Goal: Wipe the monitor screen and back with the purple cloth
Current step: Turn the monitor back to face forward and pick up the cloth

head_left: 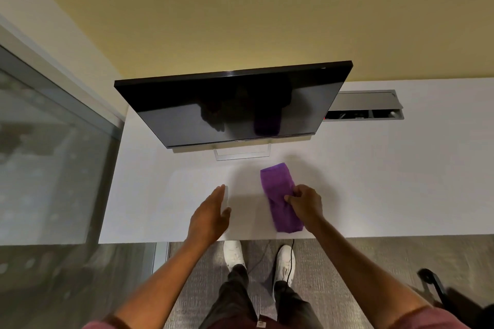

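A black monitor (232, 107) stands on a white desk (387, 181), its dark screen facing me and its back hidden. A folded purple cloth (278, 189) lies on the desk in front of the monitor's stand (242, 153). My right hand (304, 204) pinches the cloth at its right edge with curled fingers. My left hand (212, 212) is held over the desk to the left of the cloth, fingers straight, holding nothing.
A grey cable tray (366, 108) is open in the desk behind the monitor on the right. A glass partition (50, 147) borders the desk on the left. A black chair part (433, 286) sits on the floor at the lower right.
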The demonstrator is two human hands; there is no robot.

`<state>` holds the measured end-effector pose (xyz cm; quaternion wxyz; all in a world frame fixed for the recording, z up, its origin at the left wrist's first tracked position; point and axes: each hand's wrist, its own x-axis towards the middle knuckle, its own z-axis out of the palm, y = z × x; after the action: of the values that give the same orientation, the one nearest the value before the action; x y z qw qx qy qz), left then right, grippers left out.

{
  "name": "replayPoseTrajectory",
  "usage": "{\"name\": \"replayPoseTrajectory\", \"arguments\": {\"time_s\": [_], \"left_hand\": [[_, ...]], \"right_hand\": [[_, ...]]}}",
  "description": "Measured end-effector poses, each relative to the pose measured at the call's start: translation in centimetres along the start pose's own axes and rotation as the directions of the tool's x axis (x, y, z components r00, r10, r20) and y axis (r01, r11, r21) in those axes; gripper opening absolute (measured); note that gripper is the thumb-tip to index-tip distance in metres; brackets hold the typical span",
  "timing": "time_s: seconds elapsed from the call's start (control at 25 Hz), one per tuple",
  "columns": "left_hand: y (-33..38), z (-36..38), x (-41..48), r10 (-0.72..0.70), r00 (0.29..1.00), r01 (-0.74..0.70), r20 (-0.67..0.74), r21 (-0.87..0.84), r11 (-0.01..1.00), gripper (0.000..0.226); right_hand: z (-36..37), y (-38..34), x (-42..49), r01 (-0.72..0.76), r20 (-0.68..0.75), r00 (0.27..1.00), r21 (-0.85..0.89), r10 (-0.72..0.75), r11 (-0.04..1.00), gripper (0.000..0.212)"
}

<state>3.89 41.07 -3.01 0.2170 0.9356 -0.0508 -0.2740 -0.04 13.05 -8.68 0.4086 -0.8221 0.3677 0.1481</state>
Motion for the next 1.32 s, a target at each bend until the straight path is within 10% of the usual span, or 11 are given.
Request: {"name": "replayPoseTrajectory", "arguments": {"time_s": [0.84,0.96,1.16,1.32], "left_hand": [[-2.8,0.2,0.5,0.069,0.997,-0.07,0.038,0.026,0.997,0.071],[-2.4,0.5,0.3,0.056,0.997,-0.058,0.053,0.042,0.997,0.071],[-1.9,1.1,-0.2,0.041,0.996,-0.044,0.074,0.046,0.998,0.07],[-1.8,1.6,0.2,0.055,0.995,-0.061,0.084,0.067,0.996,0.069]], "right_hand": [[-3.6,4.0,3.6,0.184,-0.059,0.979,-0.148,-0.195,0.972,0.038],[-2.3,3.9,2.9,0.409,-0.075,0.864,-0.474,-0.498,0.78,0.048],[1.1,4.7,2.5,0.711,0.353,0.593,-0.651,-0.723,0.265,0.087],[2.1,5.7,3.6,0.689,0.366,0.631,-0.67,-0.684,0.278,0.098]]}}
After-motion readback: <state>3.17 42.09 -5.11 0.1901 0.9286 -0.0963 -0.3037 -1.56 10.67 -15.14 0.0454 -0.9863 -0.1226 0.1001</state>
